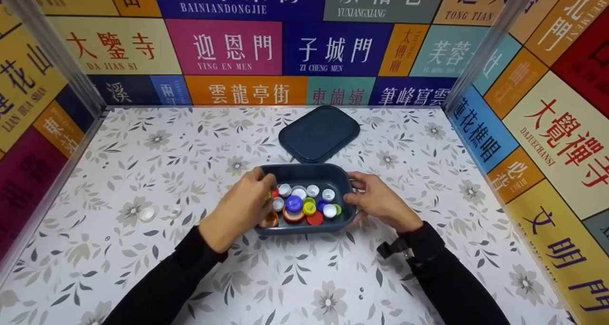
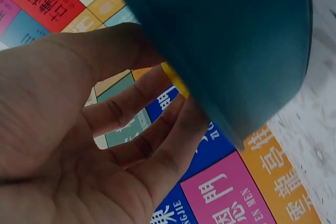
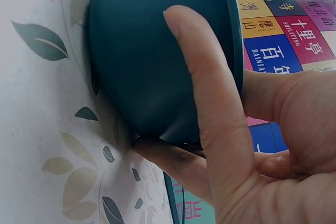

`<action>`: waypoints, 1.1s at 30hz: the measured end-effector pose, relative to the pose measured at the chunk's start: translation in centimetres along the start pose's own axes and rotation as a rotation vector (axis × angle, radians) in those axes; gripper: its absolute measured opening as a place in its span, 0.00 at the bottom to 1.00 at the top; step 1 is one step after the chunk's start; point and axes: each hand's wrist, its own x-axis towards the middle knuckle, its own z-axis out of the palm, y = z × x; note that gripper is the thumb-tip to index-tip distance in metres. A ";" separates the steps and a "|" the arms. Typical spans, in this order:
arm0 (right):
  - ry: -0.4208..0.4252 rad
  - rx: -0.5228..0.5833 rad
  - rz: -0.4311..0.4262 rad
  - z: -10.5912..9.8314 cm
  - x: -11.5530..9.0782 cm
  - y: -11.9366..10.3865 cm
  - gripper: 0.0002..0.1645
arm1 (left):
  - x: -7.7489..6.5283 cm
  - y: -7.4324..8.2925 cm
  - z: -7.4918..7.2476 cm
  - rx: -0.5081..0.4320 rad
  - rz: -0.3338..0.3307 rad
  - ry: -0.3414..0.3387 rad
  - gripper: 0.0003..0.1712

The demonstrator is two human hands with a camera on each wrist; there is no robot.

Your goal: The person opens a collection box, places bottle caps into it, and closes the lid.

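A dark blue rectangular box (image 1: pixel 304 169) stands on the table, holding several bottle caps in white, red, yellow, purple, green and orange. My left hand (image 1: pixel 247 199) reaches over the box's left end with fingers bent down inside. In the left wrist view, a yellow bottle cap (image 2: pixel 175 79) shows between its thumb and fingers at the rim; the fingertips are hidden by the box wall. At the opposite end, my right hand (image 1: pixel 378 199) grips the box, with one digit along the outer wall in the right wrist view. A purple cap (image 1: pixel 294 203) lies mid-box.
Behind the box lies its dark blue lid (image 1: pixel 319 133), flat on the table. Off to the left are a white cap (image 1: pixel 147 214) and another small whitish piece (image 1: pixel 176 210). Colourful panels with Chinese lettering (image 1: pixel 228 46) wall the floral-patterned tabletop (image 1: pixel 328 272) at the back and sides.
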 end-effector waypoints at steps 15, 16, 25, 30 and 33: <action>-0.005 -0.009 0.004 0.0 0.0 0.1 0.44 | -0.1 0.3 1.0 0.049 0.013 -0.124 0.14; -0.009 -0.009 0.000 0.0 0.0 0.1 0.44 | -0.1 0.2 0.9 0.050 0.008 -0.127 0.14; -0.013 -0.006 -0.007 -0.2 0.0 0.0 0.44 | 0.0 0.3 0.4 0.040 -0.010 -0.115 0.18; -0.006 -0.006 -0.004 -0.1 0.0 -0.1 0.44 | -0.1 0.2 0.4 0.047 -0.007 -0.098 0.19; -0.004 -0.005 0.002 -0.1 0.0 -0.1 0.45 | -0.1 0.2 0.3 0.043 -0.007 -0.078 0.18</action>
